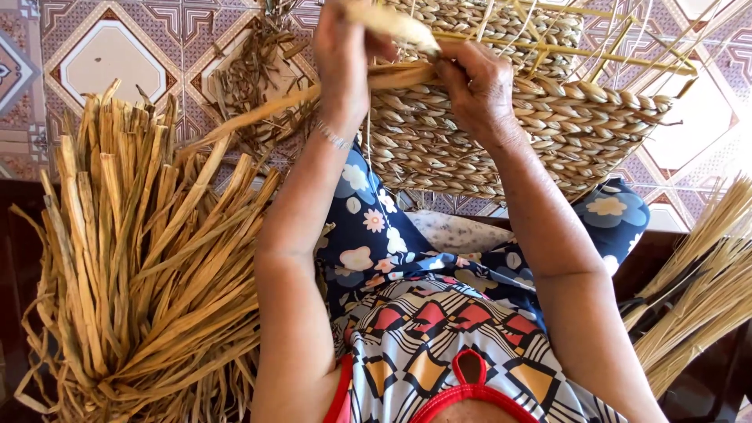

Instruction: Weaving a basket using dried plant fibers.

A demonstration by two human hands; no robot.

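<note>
The left hand [341, 66] pinched a dry straw strand [258, 113] whose long axis ran down-left toward the straw bundle [133, 258]. The right hand [478, 90] was closer to the woven basket [540, 129] on the lap, its grip pressing the strand's end against the rim.
</note>
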